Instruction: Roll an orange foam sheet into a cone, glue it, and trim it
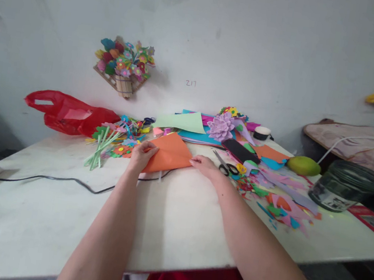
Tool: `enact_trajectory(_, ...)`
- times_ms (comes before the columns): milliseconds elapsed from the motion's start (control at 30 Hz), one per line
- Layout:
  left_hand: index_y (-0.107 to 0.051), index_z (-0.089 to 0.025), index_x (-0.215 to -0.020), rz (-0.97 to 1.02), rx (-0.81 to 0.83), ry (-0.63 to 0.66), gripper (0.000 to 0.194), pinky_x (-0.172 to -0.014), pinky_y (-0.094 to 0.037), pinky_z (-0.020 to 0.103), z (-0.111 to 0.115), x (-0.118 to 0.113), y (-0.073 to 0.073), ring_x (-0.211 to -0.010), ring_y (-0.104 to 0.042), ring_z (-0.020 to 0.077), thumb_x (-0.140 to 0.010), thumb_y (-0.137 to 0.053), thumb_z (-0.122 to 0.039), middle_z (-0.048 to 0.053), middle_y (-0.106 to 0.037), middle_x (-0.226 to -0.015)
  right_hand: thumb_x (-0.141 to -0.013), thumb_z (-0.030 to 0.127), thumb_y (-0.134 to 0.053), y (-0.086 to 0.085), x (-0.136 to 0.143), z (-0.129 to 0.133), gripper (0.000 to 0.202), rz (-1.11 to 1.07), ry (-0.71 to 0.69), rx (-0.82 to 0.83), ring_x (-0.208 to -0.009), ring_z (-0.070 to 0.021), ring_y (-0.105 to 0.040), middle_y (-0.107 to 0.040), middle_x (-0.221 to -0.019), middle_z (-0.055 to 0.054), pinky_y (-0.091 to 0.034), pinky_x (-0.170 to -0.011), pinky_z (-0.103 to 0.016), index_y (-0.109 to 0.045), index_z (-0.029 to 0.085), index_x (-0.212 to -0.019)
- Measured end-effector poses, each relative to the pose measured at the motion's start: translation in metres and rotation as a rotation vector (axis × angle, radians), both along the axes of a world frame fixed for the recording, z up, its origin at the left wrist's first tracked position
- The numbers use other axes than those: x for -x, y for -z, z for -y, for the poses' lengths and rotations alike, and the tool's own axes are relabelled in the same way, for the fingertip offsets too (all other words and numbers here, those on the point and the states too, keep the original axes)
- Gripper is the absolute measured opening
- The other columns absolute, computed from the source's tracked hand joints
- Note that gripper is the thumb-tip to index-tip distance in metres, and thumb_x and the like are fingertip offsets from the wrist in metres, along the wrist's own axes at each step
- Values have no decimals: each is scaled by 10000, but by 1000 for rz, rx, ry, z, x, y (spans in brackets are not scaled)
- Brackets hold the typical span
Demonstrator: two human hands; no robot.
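An orange sheet (169, 153), paper or craft foam, is held between my two hands just above the white table. My left hand (142, 154) pinches its left edge, thumb on top. At its right corner, the fingers of my right hand (203, 164) are closed on the sheet. Black-handled scissors (227, 165) lie open-bladed a little right of my right hand. Several cut-out flowers (123, 149) lie close to my left hand, beside a bundle of pale green strips (102, 146). A black cord (153, 179) passes under the sheet.
Behind the sheet are a light green sheet (182, 122), a purple flower (222, 126) and a dark phone (241, 151). Colourful scraps (285, 209) cover the right side, near a green fruit (304, 166) and a glass jar (340, 189). A red plastic bag (68, 114) lies at left.
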State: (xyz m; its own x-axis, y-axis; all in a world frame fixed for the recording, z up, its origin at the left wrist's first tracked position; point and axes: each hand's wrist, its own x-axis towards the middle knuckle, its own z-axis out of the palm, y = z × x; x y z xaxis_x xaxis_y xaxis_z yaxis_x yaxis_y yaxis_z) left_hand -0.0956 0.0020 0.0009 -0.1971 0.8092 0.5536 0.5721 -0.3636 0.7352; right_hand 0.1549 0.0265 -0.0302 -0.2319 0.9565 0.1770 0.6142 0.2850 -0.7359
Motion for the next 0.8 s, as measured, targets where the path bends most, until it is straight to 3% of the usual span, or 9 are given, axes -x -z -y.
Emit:
enact_trajectory(367,-558,-177,-648,11,49,-2,200,-719,-413,244,-3,3,1,-717,-536,139,-641,-582,-375,3,-594,-699,-744,397,-548,2,-2,1,258,-72,34,59,-741,-157,-581,-658,-735,-10,-420,-697,-255,-681,188,-817)
enact_trajectory(533,-557,-181,-646,-7,73,-32,200,-727,-414,249,-4,4,1,-720,-543,145,-633,-572,-380,6,-604,-702,-741,299,-563,0,-3,3,229,-250,-29,103,-776,-137,-592,-676,-847,-31,-427,-716,-233,-677,157,-880)
enact_trajectory(800,-575,-180,-657,-13,74,-42,217,-715,-417,252,-7,7,3,-720,-551,153,-618,-580,-394,11,-618,-710,-674,286,-635,4,1,0,188,-291,16,114,-664,-114,-576,-655,-708,-20,-425,-639,-210,-667,123,-761)
